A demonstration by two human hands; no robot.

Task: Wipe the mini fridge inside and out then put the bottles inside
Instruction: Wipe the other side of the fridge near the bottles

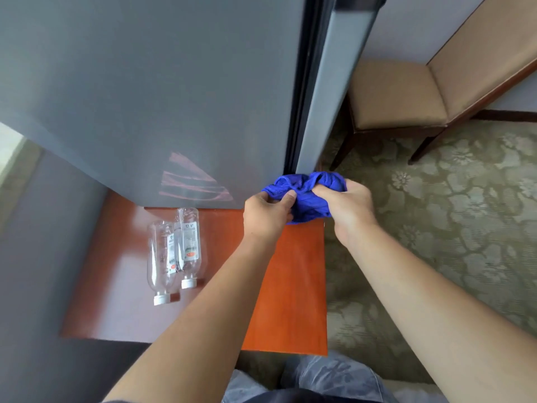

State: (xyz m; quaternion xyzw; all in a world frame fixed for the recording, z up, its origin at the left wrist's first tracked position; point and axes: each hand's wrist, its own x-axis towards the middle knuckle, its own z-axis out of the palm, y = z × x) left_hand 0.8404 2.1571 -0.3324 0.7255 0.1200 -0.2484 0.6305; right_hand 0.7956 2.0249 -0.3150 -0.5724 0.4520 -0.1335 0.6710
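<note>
Blue cloth [305, 196] bunched between both hands [308, 210]

Right of the hands lay a green carpet [453, 205] with a pale flower pattern, and beyond it stood a tan cushioned chair [398, 94] with dark wooden legs against a pale wall. Beneath the hands was a glossy reddish-orange wooden tabletop [296, 286], catching soft daylight.

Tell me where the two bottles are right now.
In the head view, the two bottles lie side by side on the wooden table, left of the left hand, just in front of the grey mini fridge.
</note>
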